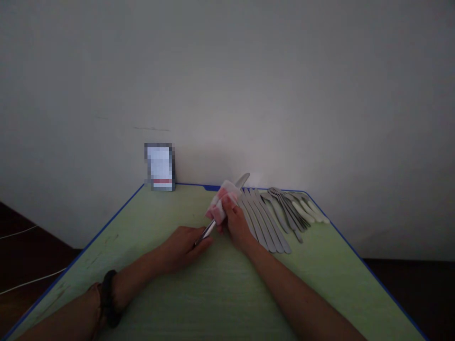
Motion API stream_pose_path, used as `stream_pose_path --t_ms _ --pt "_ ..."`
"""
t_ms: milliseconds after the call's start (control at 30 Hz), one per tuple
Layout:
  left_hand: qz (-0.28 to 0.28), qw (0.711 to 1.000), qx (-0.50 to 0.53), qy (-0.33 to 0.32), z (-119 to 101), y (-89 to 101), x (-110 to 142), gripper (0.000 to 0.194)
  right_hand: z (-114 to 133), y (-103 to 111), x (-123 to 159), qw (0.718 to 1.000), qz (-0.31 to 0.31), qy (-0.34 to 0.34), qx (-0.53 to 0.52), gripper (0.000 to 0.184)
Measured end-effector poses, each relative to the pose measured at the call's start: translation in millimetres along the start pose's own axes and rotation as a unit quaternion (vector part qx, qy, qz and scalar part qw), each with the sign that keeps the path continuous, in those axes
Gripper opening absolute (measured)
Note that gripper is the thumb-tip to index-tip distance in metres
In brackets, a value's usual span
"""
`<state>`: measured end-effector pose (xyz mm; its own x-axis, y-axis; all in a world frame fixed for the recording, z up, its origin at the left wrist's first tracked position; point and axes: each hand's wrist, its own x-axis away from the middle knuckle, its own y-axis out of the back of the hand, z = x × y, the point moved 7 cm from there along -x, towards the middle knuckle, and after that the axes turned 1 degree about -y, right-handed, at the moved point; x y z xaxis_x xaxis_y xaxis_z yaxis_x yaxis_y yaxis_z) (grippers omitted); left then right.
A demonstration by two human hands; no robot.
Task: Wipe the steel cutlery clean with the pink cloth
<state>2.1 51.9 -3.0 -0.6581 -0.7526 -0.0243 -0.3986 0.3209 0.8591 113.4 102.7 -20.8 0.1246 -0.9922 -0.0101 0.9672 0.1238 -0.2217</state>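
My left hand [186, 247] is closed around the handle end of a metal table knife [206, 232], which slants up and away to the right. A pink and white cloth [223, 201] is wrapped around the knife's middle, and my right hand [234, 220] grips it there, thumb on top. The rounded blade tip pokes out past the cloth's far side. Just right of my right hand, several metal table knives [265, 222] lie side by side on the green table [142, 218]; my forearm partly covers their near ends.
Further right lie several spoons and forks [284, 208] in a bunch, and several pieces of cutlery with cream handles [309, 210] near the table's right edge. A pixelated device with a bright screen [161, 166] stands at the back left against the wall [227, 94].
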Motion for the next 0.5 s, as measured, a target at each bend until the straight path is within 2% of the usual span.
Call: stream_pose_path --t_ms 200,500 --pt "-0.009 0.999 0.038 0.013 6.5 -1.9 -0.8 0.033 -1.1 -1.9 0.2 1.0 0.016 -0.007 -0.008 0.05" --pt "0.019 0.987 0.16 -0.01 6.3 -0.9 2.7 0.039 4.3 0.7 -2.4 0.99 -0.03 -0.002 -0.138 0.047"
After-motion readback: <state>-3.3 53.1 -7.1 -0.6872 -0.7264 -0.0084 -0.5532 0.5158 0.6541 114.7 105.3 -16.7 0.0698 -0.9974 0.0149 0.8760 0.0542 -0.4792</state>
